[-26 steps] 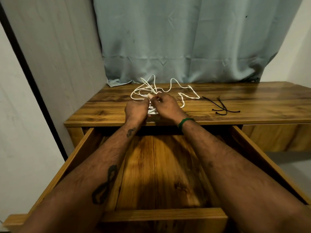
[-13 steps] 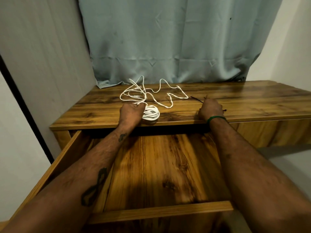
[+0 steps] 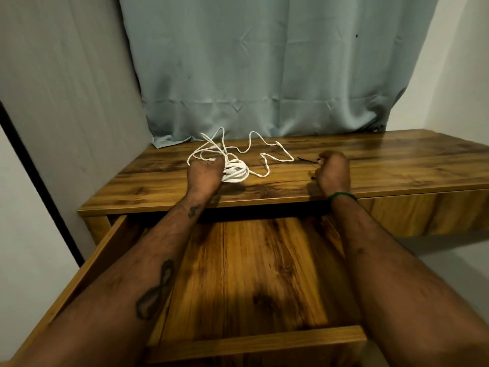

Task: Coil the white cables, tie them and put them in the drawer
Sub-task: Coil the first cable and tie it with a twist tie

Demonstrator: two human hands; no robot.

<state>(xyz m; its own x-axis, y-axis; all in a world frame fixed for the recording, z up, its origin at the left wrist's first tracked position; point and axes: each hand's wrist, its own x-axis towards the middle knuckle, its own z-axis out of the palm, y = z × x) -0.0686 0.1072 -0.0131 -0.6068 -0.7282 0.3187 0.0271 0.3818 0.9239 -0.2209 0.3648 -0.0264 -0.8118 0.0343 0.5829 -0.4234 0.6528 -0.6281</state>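
1. Left hand point(image 3: 205, 176) is resting on the desk top point(image 3: 402, 162) near its front edge and gripping the coiled white cable point(image 3: 236, 172); the coil is sticking out from the thumb side, toward the right hand.
2. Second cable, the loose white cable point(image 3: 266, 165), is lying uncoiled just behind and to the right of the coil, its tangle running back toward the curtain point(image 3: 264, 75).
3. Right hand point(image 3: 334, 172) is sitting knuckles-up over the black tie point(image 3: 307, 160), fingers curled down at it. Cannot tell whether the tie is actually being pinched; the contact is hidden under the hand.
4. Key relation: the tie is lying roughly side to side, its free end pointing left toward the coil. The coil is lying to the left of the right hand, apart from it, with the loose cable's near bend between them.
5. Judgement: the tying step is beginning. The right hand is the one on the tie, so it is likely needing to carry the tie leftward to the coil, passing over that bend without snagging it.
6. Drawer point(image 3: 264, 337) is standing open below both forearms, nothing showing on the floor between them.
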